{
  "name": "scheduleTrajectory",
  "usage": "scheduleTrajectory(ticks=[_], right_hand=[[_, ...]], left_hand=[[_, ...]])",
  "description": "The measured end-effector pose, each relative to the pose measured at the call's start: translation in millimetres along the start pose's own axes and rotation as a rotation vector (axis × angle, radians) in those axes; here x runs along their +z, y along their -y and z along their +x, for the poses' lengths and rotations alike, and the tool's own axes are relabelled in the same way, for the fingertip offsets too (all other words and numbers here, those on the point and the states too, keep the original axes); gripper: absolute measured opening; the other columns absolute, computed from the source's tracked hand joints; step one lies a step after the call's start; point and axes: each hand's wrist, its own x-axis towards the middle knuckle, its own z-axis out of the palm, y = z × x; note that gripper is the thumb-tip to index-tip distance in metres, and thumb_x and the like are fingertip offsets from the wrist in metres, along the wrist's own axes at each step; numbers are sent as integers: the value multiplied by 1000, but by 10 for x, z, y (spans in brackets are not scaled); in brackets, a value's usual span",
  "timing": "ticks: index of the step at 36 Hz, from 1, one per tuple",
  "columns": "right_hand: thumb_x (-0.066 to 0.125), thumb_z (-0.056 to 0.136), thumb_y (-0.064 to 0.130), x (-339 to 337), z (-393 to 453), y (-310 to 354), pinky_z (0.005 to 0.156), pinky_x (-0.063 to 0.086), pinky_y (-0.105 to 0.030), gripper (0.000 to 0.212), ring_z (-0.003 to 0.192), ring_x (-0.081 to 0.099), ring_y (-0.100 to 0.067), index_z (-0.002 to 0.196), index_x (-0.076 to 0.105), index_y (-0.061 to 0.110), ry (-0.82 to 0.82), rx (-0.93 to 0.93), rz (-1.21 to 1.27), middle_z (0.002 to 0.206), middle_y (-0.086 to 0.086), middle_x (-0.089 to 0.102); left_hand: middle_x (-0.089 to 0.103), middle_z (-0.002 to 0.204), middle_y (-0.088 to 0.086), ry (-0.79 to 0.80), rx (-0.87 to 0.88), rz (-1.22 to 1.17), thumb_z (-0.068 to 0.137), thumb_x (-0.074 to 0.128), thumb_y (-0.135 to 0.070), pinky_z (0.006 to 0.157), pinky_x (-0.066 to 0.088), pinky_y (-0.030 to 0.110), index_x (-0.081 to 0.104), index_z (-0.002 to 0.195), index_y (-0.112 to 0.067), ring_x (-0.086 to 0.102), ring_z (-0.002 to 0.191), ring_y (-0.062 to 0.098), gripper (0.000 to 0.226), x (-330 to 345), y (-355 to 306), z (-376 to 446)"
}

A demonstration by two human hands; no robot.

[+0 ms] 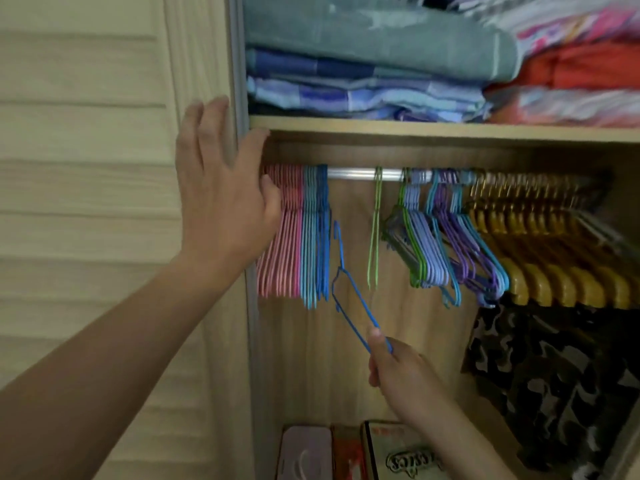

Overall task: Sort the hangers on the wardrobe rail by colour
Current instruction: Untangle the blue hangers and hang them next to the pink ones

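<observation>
At nine o'clock of the view stood the pale louvred wardrobe door (86, 140), and the person's left hand (221, 188) lay against its grey edge with fingers spread and straight, gripping nothing, the thumb just touching the tight bunch of pink wire hangers (282, 237) at the left end of the silver metal wardrobe rail (353, 174). Pressed against the pink bunch, toward three o'clock, hung a narrow group of light blue wire hangers (308, 237) and then a few dark blue wire hangers (322, 233). Just beside these, off the rail and tilted, was a single dark blue wire hanger (349, 289), its hook pointing to twelve o'clock and its lower end pinched between the thumb and curled fingers of the right hand (398, 368), which came in from five o'clock. Farther along, a lone pair of green wire hangers (375, 230) hung from a bare stretch of rail, well apart from the sorted bunches. Beyond them hung a mixed cluster of green, lilac, purple and teal wire hangers (446, 244), slanted and unsorted, and then a long row of yellow-brown wooden hangers (554, 258) running toward three o'clock. Below that row, at four o'clock, hung a black and grey camouflage garment (554, 375). At twelve o'clock, folded towels and cloths (381, 57) in green, blue, orange and pink were stacked on the wooden shelf (415, 129) above the rail. At six o'clock, several boxes (346, 452) stood low in the wardrobe.
</observation>
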Motion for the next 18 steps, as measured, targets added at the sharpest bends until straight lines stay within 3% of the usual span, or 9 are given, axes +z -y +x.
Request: scheduleTrajectory(ticks=[2,6,10,16,18], right_hand=[[19,98,67,-26,206,117,85,53,-41,68,86,66,-27,82,61,15,-40,-3,19,85,-7,72],[12,76,93,-126,598,378,82,58,-52,84,84,70,-32,85,58,23,-147,-18,103,82,-9,73],[23,96,72,-291,995,655,77,59,-54,59,71,72,-29,94,53,21,-163,-57,120,75,-8,73],[23,103,62,-211,1307,838,75,61,-50,66,59,73,-22,96,63,10,-102,-56,21,73,-10,73],[24,104,61,-155,1373,856,73,62,-51,65,59,73,-25,107,62,8,-72,-35,40,77,-13,73]], left_hand=[[25,162,29,26,-36,62,86,54,-23,126,14,55,46,146,-11,17,152,50,61,72,53,163],[19,165,28,-7,-47,115,87,57,-23,126,12,57,42,151,-16,14,153,50,66,175,94,272],[13,168,26,-53,-40,117,81,54,-8,126,8,58,36,155,-17,8,155,48,77,243,85,242],[16,166,29,-79,-17,124,76,55,-2,125,8,60,44,153,-17,10,154,51,79,266,98,218],[17,166,29,-85,-17,120,77,56,-1,125,8,60,46,151,-17,11,154,51,76,268,101,220]])
